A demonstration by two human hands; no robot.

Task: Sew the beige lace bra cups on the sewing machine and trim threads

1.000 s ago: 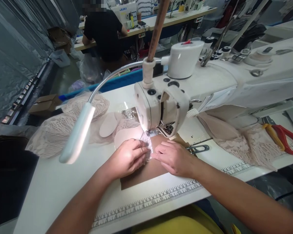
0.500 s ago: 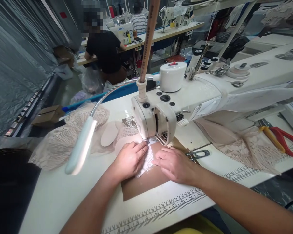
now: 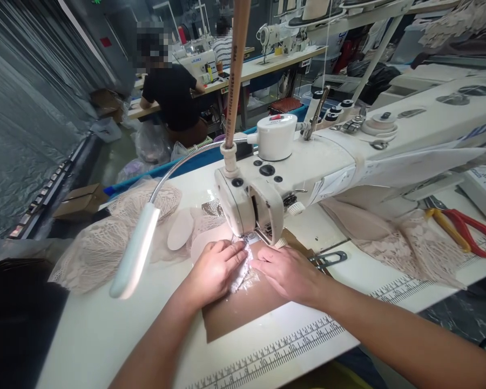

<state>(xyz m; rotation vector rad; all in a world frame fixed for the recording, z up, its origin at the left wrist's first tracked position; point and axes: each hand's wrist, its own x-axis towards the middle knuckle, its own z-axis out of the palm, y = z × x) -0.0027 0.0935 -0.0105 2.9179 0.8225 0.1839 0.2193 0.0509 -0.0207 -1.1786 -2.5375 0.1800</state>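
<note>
A small white lace piece lies under the sewing machine head, lit brightly near the presser foot. My left hand rests on its left side, fingers pressed together and closed on the lace close to the foot. From the right, my right hand pinches the lace's edge between thumb and fingers. Both hands lie over a brown sheet on the white table. The needle point and the fabric beneath my left fingers are hidden.
A lamp on a bendy neck hangs at left. Beige lace fabric lies behind it, and more beige fabric sits right beside red-handled scissors. Ruler tape runs along the front edge. A seated person works beyond.
The lace has shifted slightly toward the machine, and less of it shows between my hands. My right hand is a little nearer my left. The whole view has shifted slightly.
</note>
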